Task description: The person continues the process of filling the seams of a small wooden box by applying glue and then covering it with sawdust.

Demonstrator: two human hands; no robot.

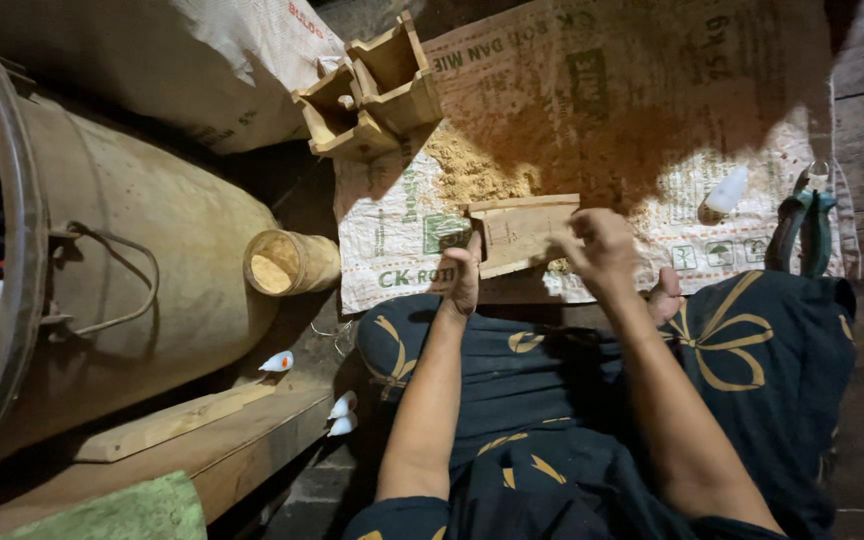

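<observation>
Both hands hold one small wooden box on the woven sack.

The wooden box [520, 232] lies between the hands, its long axis going across from the left hand [464, 278] to the right hand [600, 245]; the left fingers close on its near left corner, the right fingers curl on its right end. Beyond the fingers stand about three more wooden boxes [372, 95]. One sawdust pile [467, 170], one pair of pliers [802, 225].

A flattened white woven sack [652, 110] with green printed labels is lying on the floor; another tan sack [182, 60] is resting upper left.
</observation>
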